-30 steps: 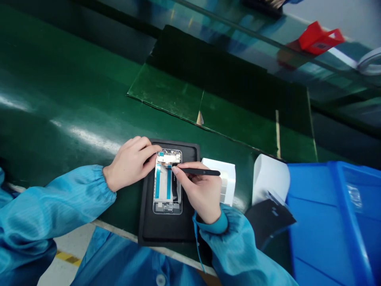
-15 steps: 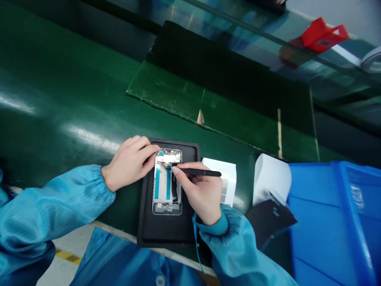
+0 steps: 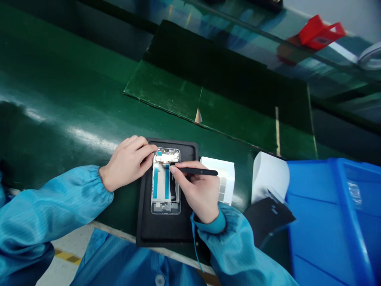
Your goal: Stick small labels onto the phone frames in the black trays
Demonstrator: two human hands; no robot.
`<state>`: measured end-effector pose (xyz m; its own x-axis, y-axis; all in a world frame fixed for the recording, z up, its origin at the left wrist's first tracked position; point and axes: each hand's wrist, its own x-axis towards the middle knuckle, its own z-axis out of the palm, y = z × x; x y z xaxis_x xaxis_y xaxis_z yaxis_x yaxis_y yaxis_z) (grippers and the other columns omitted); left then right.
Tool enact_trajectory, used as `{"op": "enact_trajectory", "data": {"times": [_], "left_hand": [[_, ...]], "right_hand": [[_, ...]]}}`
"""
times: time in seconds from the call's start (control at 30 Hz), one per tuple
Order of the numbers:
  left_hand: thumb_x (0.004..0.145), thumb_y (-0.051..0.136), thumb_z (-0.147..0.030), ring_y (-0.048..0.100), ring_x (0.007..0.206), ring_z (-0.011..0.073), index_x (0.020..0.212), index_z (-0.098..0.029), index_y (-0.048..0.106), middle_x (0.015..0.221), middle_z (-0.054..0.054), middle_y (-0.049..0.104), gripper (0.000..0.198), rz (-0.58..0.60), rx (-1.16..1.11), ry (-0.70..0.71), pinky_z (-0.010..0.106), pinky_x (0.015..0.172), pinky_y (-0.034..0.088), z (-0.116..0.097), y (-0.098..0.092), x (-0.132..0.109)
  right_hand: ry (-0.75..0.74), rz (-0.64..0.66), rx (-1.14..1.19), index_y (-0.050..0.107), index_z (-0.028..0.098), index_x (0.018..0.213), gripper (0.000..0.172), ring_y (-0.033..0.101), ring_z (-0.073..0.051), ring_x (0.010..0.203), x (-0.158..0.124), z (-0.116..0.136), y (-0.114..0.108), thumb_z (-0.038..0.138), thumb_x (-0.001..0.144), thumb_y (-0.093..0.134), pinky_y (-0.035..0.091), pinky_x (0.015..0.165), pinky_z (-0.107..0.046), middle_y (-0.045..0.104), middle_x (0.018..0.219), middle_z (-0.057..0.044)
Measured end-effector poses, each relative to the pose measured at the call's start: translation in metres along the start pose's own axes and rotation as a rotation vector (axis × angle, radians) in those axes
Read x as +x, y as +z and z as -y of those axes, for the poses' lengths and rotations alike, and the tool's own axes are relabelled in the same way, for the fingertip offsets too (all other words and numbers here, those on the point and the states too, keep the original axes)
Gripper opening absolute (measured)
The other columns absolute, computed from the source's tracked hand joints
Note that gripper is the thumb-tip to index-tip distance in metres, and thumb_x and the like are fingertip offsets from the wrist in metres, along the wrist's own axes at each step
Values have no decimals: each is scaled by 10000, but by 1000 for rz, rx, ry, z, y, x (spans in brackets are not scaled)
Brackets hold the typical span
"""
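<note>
An opened smartphone [image 3: 162, 186] lies in a black tray [image 3: 145, 234], its circuit board and blue adhesive strips showing. My left hand [image 3: 129, 163] is at the phone's upper left corner, fingers curled and closed on its edge; the thumb is mostly hidden. My right hand [image 3: 202, 190] pinches black tweezers [image 3: 199, 171], held nearly level. Their tip reaches over the phone just below the circuit board; whether it touches anything there is too small to tell.
Right of the tray lies a white sheet with grey labels [image 3: 228, 178]. Beyond it are a curled white sheet [image 3: 269, 174], a black sheet [image 3: 269, 220] and a large blue bin [image 3: 315, 214]. A green mat [image 3: 238, 127] lies farther back, and a red holder [image 3: 321, 33] stands behind.
The whole view has shifted slightly. Both hands keep their places at the phone, and the tweezers stay near the lower edge of the circuit board.
</note>
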<state>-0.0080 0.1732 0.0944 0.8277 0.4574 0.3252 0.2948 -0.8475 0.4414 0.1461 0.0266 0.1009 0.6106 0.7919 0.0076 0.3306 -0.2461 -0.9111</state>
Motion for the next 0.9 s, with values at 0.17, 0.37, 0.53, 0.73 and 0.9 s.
{"op": "enact_trajectory", "data": {"times": [0.17, 0.37, 0.53, 0.73, 0.9], "left_hand": [[962, 491, -212, 543, 815, 193, 1038, -164, 658, 886, 56, 610, 189, -3, 19, 17, 330, 716, 457, 0, 0, -2], [965, 496, -233, 544, 811, 188, 1040, -161, 656, 886, 55, 610, 191, 13, -3, 35, 336, 718, 454, 0, -2, -2], [960, 505, -240, 531, 799, 182, 1015, -165, 659, 865, 53, 598, 180, 36, -7, 103, 329, 703, 428, 1, -4, -2], [972, 500, -275, 505, 792, 175, 981, -181, 687, 851, 48, 569, 209, 133, -14, 238, 324, 689, 387, 1, -8, -3], [986, 489, -311, 462, 763, 177, 998, -198, 707, 819, 41, 528, 245, 207, 57, 312, 328, 659, 338, 0, -11, -2]], "right_hand": [[-9, 3, -16, 730, 201, 839, 89, 668, -164, 636, -1, -2, 0, 270, 803, 773, 526, 518, -253, 723, 751, -27], [-31, 1, -25, 730, 210, 848, 81, 652, -146, 612, -1, -3, 0, 257, 802, 777, 528, 529, -246, 722, 746, -13], [-49, 3, -41, 730, 211, 846, 67, 654, -141, 618, -2, -3, 0, 244, 806, 772, 532, 536, -239, 723, 756, -10], [-64, 1, -50, 727, 208, 849, 64, 648, -136, 612, -1, -3, 0, 238, 809, 767, 537, 548, -238, 719, 750, -7], [-70, 11, -52, 724, 207, 847, 67, 643, -134, 609, -1, -3, 0, 244, 810, 766, 529, 539, -238, 719, 753, -7]]}}
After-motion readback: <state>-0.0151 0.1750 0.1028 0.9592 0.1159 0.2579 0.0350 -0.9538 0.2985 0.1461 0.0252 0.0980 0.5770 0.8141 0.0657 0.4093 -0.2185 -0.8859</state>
